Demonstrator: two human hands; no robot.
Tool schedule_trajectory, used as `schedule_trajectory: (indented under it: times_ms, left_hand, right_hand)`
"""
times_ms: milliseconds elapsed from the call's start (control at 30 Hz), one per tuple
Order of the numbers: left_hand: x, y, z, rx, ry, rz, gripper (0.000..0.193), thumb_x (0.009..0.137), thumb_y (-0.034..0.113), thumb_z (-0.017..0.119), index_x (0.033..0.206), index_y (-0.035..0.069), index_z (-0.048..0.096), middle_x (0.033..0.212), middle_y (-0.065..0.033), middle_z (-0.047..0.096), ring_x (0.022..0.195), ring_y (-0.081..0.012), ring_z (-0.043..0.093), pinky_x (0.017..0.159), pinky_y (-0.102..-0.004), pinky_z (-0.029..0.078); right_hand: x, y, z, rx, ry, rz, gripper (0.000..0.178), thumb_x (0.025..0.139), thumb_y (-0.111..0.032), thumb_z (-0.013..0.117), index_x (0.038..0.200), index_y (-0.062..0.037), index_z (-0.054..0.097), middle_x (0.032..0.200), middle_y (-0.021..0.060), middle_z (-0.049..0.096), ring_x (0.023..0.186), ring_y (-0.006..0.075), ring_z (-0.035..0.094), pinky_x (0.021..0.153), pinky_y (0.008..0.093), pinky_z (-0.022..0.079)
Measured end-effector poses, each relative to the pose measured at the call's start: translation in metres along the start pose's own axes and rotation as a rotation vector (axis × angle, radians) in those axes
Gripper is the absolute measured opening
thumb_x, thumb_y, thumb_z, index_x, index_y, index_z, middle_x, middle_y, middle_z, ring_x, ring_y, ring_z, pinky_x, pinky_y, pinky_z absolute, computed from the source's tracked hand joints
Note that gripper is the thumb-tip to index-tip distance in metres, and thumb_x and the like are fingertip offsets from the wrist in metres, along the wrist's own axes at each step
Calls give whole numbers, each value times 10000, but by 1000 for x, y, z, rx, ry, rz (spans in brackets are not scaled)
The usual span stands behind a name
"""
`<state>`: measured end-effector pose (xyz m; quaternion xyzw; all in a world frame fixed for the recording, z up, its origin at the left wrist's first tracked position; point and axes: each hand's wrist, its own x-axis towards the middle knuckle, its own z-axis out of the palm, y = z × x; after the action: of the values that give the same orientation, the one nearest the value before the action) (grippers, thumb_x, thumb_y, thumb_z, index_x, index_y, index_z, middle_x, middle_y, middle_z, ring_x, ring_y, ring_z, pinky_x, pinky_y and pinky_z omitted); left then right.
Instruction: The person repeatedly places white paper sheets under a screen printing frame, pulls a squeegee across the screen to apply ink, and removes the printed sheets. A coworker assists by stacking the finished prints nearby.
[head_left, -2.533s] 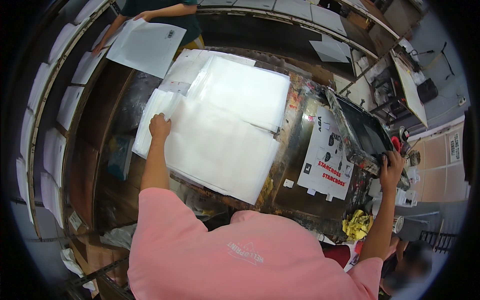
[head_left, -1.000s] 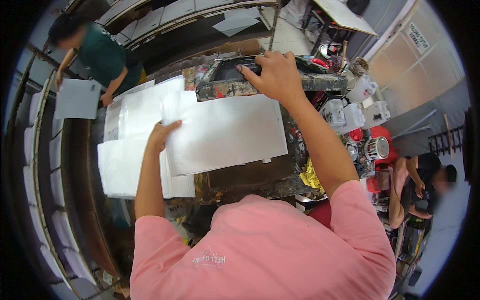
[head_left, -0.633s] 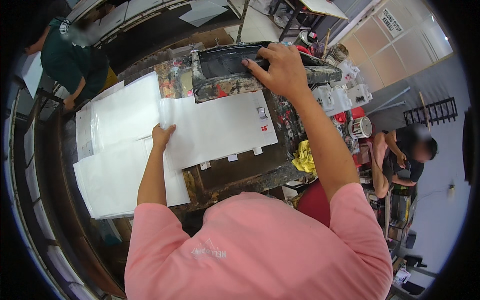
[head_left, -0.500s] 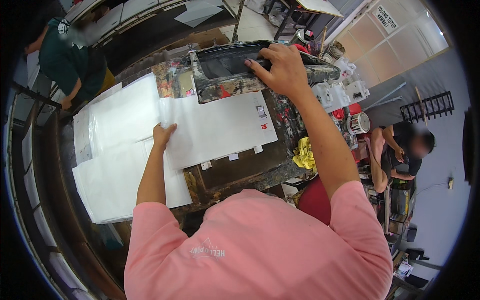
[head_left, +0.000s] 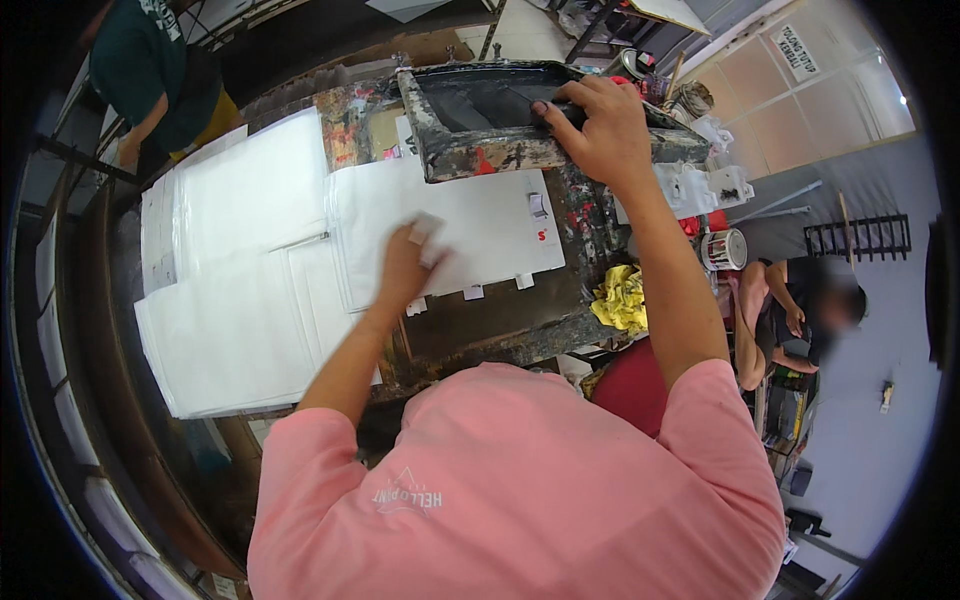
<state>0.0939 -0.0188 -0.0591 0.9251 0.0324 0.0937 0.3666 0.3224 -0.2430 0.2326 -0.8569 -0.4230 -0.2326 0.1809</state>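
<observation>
White plastic sheet (head_left: pixel 450 235), flat and rectangular with small red marks near one edge, lies on the paint-stained dark counter (head_left: pixel 500 325) just below the paint-crusted wooden screen frame (head_left: pixel 520 120), and that frame is the landmark for everything else. Nearest the person in the pink shirt, the left hand (head_left: pixel 408 265) presses down on the sheet's near-left part; it is blurred, so whether its grip is flat and loose or pinching the sheet I cannot tell. Left of the frame and nearer the person, a broad stack of similar white sheets (head_left: pixel 225 300) spreads over the counter's left side. Right of and below the frame sit a crumpled yellow rag (head_left: pixel 622 298) and a small white tin with a dark rim (head_left: pixel 722 248). At the frame itself, the right hand (head_left: pixel 598 130) has its grip closed over the near rail at the right end, and the frame's near rail overlaps the sheet's far edge. Judging by this, a sheet is placed beneath the frame and being steadied, while the large stack looks yet unhandled. Beyond the frame's left side, another person in a dark green shirt (head_left: pixel 150 70) stands at the counter's far corner.
</observation>
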Motion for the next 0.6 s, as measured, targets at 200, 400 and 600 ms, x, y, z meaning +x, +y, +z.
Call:
schedule_trajectory:
  times_ms: [200, 400, 600]
  left_hand:
    - [-38, 90, 80, 354, -260, 94, 1019, 901, 848, 550, 1654, 169, 440, 1739, -272, 259, 1618, -534, 140, 1228, -791, 25]
    - [-35, 98, 90, 384, -330, 69, 1082, 862, 880, 569, 1663, 169, 415, 1754, -244, 243, 1608, -556, 152, 1231, -791, 60]
    - [-22, 112, 77, 411, -343, 43, 977, 890, 807, 616, 1592, 136, 512, 1703, -225, 357, 1560, -512, 305, 1238, -717, 214]
  right_hand:
    - [3, 8, -1, 12, 38, -31, 499, 917, -565, 734, 841, -74, 778, 794, 56, 660, 805, 263, 646, 813, 432, 407]
    - [5, 7, -1, 61, 41, -24, 569, 914, -614, 715, 861, -53, 795, 812, 88, 688, 830, 268, 660, 847, 441, 411]
    - [6, 11, 3, 55, 54, -30, 584, 923, -615, 698, 868, -42, 798, 837, 101, 702, 854, 284, 670, 868, 451, 419]
